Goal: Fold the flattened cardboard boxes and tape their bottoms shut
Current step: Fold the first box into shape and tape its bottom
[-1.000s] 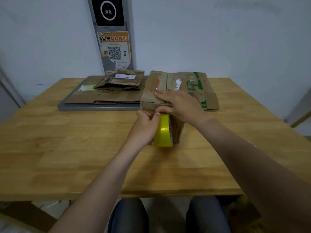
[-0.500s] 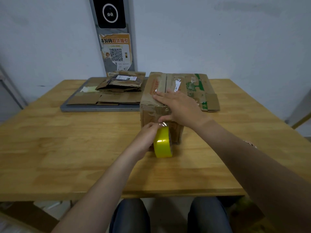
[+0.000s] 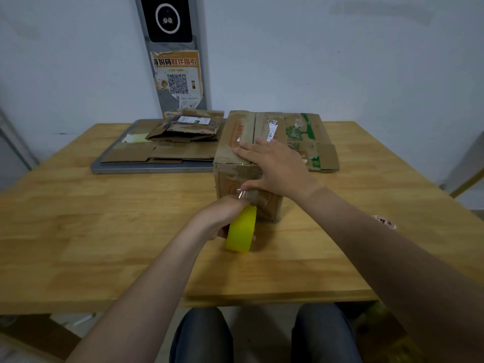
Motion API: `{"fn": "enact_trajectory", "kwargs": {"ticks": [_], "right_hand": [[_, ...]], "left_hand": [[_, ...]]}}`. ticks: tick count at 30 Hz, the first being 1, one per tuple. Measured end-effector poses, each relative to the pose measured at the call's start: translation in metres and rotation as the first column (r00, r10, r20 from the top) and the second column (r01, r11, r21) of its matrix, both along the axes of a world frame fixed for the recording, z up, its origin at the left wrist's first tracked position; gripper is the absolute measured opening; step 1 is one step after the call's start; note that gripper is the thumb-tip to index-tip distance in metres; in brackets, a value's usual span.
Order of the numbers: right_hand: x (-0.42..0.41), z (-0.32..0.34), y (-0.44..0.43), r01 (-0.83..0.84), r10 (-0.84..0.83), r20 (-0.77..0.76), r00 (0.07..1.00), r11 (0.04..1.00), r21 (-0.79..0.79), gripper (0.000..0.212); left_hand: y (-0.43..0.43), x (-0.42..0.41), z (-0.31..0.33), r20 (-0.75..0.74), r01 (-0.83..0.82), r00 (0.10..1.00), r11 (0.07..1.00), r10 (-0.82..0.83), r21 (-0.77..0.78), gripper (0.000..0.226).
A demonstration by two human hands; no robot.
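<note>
A folded brown cardboard box [image 3: 235,137] stands on the wooden table [image 3: 78,231], flaps closed on top. My right hand [image 3: 277,166] lies flat on its top near edge, fingers straight, thumb down over the front face. My left hand [image 3: 222,218] grips a yellow roll of tape [image 3: 242,229] just in front of the box, low near the table. A clear strip of tape [image 3: 245,193] stretches from the roll up the box's front face.
Flattened cardboard boxes [image 3: 183,132] lie stacked on a grey tray [image 3: 146,169] at the back left. Another flattened box with green print [image 3: 309,137] lies behind the folded one. A post with a QR poster [image 3: 178,77] stands at the wall.
My left hand has pulled the tape roll down the box's front face and toward me, drawing out more clear tape. My right hand has stayed on the box top.
</note>
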State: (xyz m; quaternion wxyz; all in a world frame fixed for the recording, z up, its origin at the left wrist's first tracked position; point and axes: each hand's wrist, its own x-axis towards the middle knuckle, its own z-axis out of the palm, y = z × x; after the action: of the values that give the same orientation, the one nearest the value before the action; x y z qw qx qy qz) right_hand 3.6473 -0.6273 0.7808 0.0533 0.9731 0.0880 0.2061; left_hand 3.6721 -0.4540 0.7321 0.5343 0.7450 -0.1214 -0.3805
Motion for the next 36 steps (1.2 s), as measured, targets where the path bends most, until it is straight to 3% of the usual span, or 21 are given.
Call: {"fn": "enact_trajectory", "kwargs": {"ticks": [6, 9, 11, 14, 19, 22, 25, 27, 28, 30, 32, 36], "right_hand": [[0.003, -0.002, -0.004, 0.005, -0.005, -0.009, 1.0, 0.999, -0.047, 0.103], [0.002, 0.001, -0.003, 0.01, -0.012, -0.045, 0.999, 0.999, -0.039, 0.101], [-0.004, 0.006, -0.004, -0.025, 0.027, -0.045, 0.999, 0.998, 0.052, 0.091], [-0.022, 0.01, -0.007, -0.081, 0.059, 0.094, 0.994, 0.963, 0.256, 0.064], [-0.069, -0.005, -0.035, 0.026, -0.143, 0.228, 0.963, 0.891, 0.452, 0.039], [-0.102, -0.024, -0.068, 0.341, -0.406, 0.047, 0.913, 0.82, 0.459, 0.041], [-0.127, -0.042, -0.096, 0.722, -0.643, -0.331, 0.691, 0.638, 0.268, 0.029], [-0.142, -0.053, -0.112, 0.822, -0.69, -0.482, 0.54, 0.554, 0.127, 0.019], [-0.148, -0.06, -0.121, 0.835, -0.689, -0.519, 0.506, 0.542, 0.095, 0.02], [-0.157, -0.072, -0.13, 0.815, -0.666, -0.531, 0.525, 0.573, 0.086, 0.019], [-0.16, -0.081, -0.132, 0.765, -0.648, -0.47, 0.599, 0.637, 0.096, 0.01], [-0.153, -0.086, -0.124, 0.662, -0.565, -0.372, 0.737, 0.714, 0.228, 0.015]], "left_hand": [[0.001, -0.01, -0.016, -0.098, -0.115, 0.991, 0.96, 0.093, -0.256, 0.028], [-0.005, -0.013, -0.014, -0.067, -0.141, 0.99, 0.954, 0.128, -0.264, 0.028], [-0.006, -0.016, -0.01, -0.045, -0.139, 0.99, 0.961, 0.132, -0.238, 0.028], [-0.007, -0.021, -0.004, -0.047, -0.156, 0.988, 0.965, 0.149, -0.21, 0.028], [-0.012, -0.026, -0.004, -0.028, -0.217, 0.976, 0.959, 0.215, -0.185, 0.028], [-0.015, -0.029, -0.004, -0.007, -0.248, 0.968, 0.956, 0.25, -0.158, 0.028], [-0.019, -0.034, -0.004, -0.006, -0.277, 0.96, 0.947, 0.28, -0.161, 0.026], [-0.021, -0.037, -0.004, -0.004, -0.293, 0.955, 0.941, 0.297, -0.168, 0.024], [-0.021, -0.038, -0.005, -0.002, -0.302, 0.952, 0.938, 0.306, -0.171, 0.023], [-0.021, -0.04, -0.005, 0.002, -0.315, 0.947, 0.932, 0.321, -0.177, 0.022], [-0.021, -0.041, -0.006, 0.01, -0.321, 0.945, 0.929, 0.328, -0.183, 0.02], [-0.021, -0.041, -0.006, 0.029, -0.314, 0.946, 0.933, 0.324, -0.177, 0.02]]}}
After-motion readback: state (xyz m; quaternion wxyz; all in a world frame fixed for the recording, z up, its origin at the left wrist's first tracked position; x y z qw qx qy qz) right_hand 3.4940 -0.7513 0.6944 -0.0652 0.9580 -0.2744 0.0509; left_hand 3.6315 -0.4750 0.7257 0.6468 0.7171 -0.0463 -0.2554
